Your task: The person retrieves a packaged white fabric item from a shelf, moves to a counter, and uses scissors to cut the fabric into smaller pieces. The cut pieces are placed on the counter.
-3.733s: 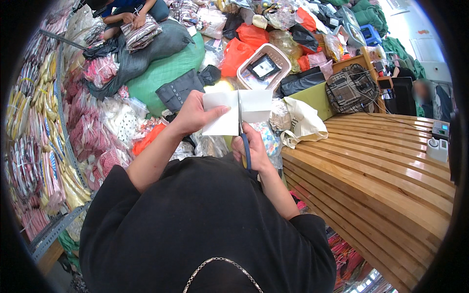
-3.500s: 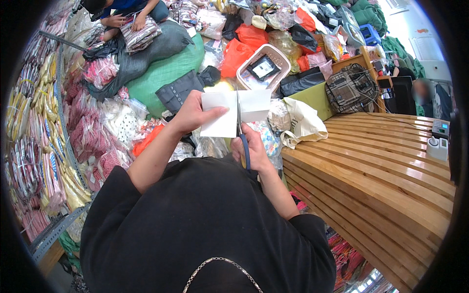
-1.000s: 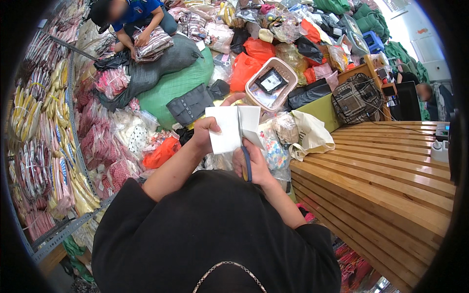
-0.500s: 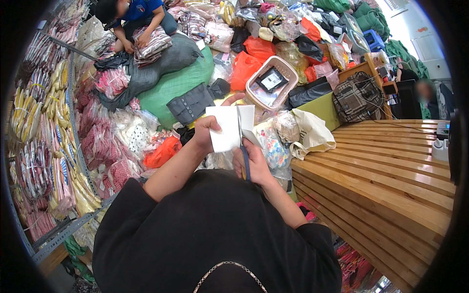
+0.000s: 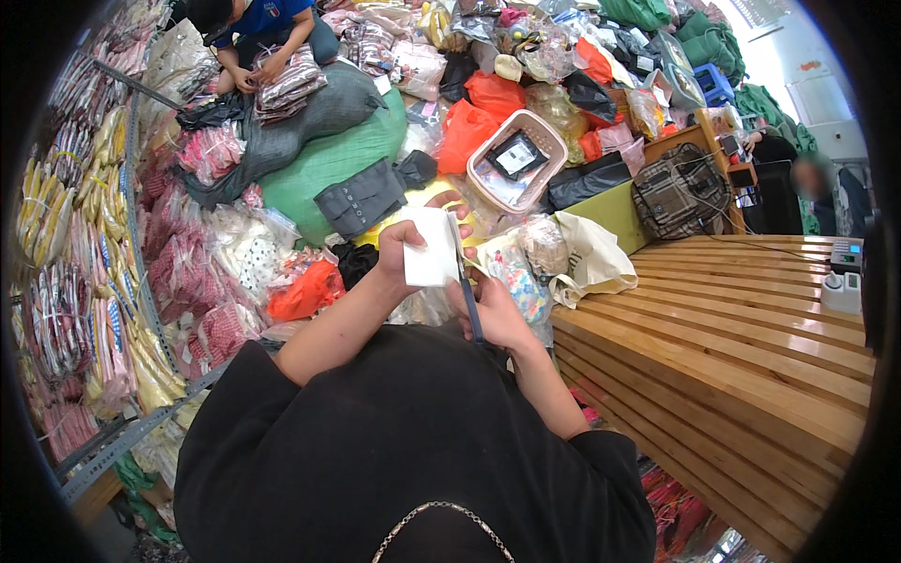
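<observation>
In front of my chest, my left hand (image 5: 398, 251) pinches a small white sheet of paper (image 5: 429, 258), its thumb on the front and its fingers reaching behind. My right hand (image 5: 496, 311) grips a pair of scissors (image 5: 471, 308) with dark blue handles. The blades point up and away from me, along the right edge of the paper. How far apart they are is hard to make out. Behind both hands lie yellow and clear plastic bags.
To the right runs a slatted wooden bench (image 5: 723, 310) with a cream cloth bag (image 5: 596, 258) beside it. Ahead stand a pink basket (image 5: 544, 192) and a green sack (image 5: 328, 164). Bagged clothes fill a metal rack (image 5: 141, 272) at left. Another person (image 5: 272, 33) sits far left, handling packets.
The paper flap that stood to the right of the blades no longer shows there. The sheet in my left hand looks narrower. The scissors stay in my right hand.
</observation>
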A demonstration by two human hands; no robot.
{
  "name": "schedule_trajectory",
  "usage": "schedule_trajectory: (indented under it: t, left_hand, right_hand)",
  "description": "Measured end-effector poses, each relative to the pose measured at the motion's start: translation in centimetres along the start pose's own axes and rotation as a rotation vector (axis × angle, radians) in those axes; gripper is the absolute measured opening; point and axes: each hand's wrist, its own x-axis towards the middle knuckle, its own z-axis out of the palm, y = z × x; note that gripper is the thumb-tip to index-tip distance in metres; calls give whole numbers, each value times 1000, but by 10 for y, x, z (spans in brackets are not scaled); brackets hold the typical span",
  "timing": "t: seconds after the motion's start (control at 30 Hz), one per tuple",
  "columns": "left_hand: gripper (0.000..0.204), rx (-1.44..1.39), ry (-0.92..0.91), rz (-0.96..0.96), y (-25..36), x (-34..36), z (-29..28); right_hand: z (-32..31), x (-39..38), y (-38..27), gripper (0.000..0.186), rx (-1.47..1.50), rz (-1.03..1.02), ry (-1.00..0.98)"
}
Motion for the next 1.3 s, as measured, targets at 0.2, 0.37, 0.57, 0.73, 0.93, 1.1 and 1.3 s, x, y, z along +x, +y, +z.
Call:
schedule_trajectory:
  t: [0.2, 0.37, 0.57, 0.73, 0.93, 1.1, 1.3]
  left_hand:
    - [49, 41, -117, -36, 2, 6, -22]
    - [52, -41, -193, 3, -2, 4, -17]
    - [73, -35, -25, 107, -12, -1, 5]
    - [95, 42, -162, 102, -16, -3, -10]
    - [106, 218, -304, 68, -15, 10, -2]
    - [97, -69, -216, 20, -23, 15, -2]
    - [78, -189, -89, 79, -14, 9, 0]
  right_hand:
    - [2, -10, -12, 44, -56, -167, 99]
    - [2, -19, -23, 41, -492, -297, 256]
    - [4, -28, -37, 49, -779, -254, 386]
    - [9, -36, -50, 53, -953, -116, 436]
    - [13, -40, -50, 42, -1066, -101, 471]
    - [11, -51, -70, 43, -1059, 42, 471]
    - [-6, -97, -76, 48, -1212, 31, 532]
